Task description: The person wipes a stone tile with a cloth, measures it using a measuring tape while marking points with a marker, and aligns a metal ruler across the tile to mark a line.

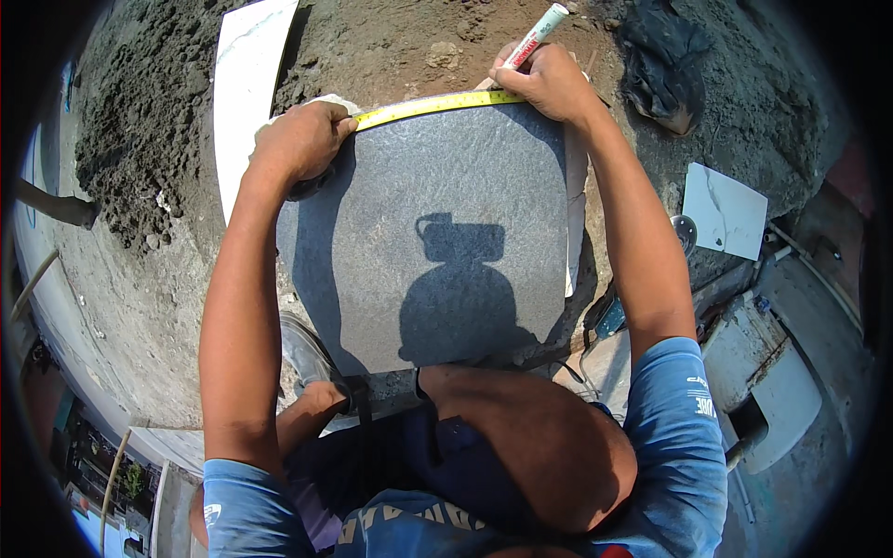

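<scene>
A grey stone-look tile (372, 223) lies in front of me, with my shadow falling across it. Along its far edge stretches a yellow tape measure (428, 106). My left hand (302, 141) is closed on the tape at the tile's far left corner; a dark rounded part, perhaps the case, shows beneath the palm. Near the far right corner, my right hand (551, 82) grips a white marker (538, 33) with red print. The marker's back end points up and its tip is hidden by the fingers, which rest beside the tape's other end.
A long white marbled tile (249, 74) lies beyond my left hand, near loose dark soil (139, 112). To the right are a black plastic bag (662, 65), a smaller white tile piece (726, 210) and a blue tool (609, 318) partly behind my forearm.
</scene>
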### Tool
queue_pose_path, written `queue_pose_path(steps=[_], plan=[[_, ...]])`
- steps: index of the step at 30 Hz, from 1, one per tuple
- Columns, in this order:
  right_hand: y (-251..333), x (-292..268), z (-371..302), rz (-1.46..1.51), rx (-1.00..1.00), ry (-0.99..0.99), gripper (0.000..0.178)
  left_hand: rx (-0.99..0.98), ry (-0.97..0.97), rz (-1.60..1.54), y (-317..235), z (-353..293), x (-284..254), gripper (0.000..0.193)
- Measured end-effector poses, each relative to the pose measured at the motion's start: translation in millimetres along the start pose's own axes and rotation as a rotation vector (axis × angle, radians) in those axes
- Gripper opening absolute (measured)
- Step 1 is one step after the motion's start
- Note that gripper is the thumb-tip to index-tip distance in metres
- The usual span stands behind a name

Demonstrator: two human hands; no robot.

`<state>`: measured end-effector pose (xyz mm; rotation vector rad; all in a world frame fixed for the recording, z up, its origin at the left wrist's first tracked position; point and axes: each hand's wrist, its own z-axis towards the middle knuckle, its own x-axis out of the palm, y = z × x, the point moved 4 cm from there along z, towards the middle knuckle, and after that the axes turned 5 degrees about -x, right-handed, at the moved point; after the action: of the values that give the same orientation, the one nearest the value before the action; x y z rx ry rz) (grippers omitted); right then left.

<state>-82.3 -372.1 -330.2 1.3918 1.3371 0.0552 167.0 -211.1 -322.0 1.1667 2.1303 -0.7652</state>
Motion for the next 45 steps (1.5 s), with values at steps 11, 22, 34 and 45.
queue_pose_path(steps=[11, 22, 34, 45], plan=[[-12, -37, -33, 0.489, -0.168, -0.599, 0.027, 0.112, -0.042, -0.054, 3, -13, -6, 0.035], [-8, -46, -248, 0.373, 0.183, -1.067, 0.034, 0.321, 0.352, -0.402, -59, -120, 54, 0.034], [26, 27, -411, 0.272, 0.338, -1.192, 0.028, 0.377, 0.673, -0.369, -19, -231, 183, 0.033], [-16, 139, -452, 0.202, 0.474, -1.044, 0.026, 0.332, 0.727, -0.398, -19, -261, 227, 0.033]])
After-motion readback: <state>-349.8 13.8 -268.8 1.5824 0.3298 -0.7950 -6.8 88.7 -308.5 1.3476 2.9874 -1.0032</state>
